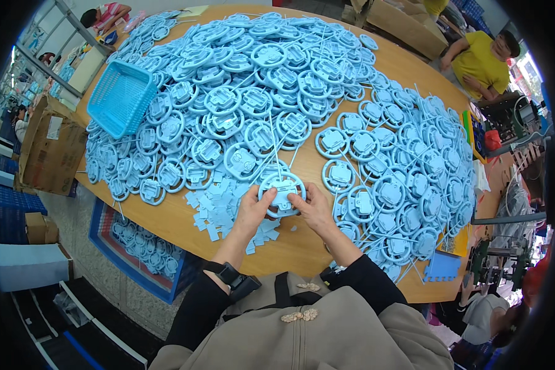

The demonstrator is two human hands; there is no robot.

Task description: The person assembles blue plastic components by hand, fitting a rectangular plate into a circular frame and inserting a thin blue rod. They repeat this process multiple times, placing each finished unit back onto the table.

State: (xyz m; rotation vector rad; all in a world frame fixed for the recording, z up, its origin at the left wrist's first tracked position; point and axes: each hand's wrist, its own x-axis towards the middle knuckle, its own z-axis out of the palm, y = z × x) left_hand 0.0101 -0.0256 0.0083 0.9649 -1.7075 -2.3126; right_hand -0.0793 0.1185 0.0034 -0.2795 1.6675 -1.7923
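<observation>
Between my two hands is a light blue round plastic part (282, 196), with an outer ring, a rectangular block in its middle and a thin rod reaching up from it. My left hand (251, 208) grips its left rim, thumb on the front. On the opposite side, my right hand (316, 209) holds the rim, its thumb pressing near the central block. Small flat light blue rectangular pieces (213, 213) lie scattered on the wooden table (191, 240), beside and below my left hand. Many matching round parts (222, 102) are heaped beyond my hands, with another pile (391, 191) to the right.
A blue plastic basket (122, 98) rests on the heap at the left. Below the table's left edge, a blue crate (135, 271) holds more round parts. A cardboard box (52, 148) stands at far left. A person in a yellow shirt (484, 65) is across the table.
</observation>
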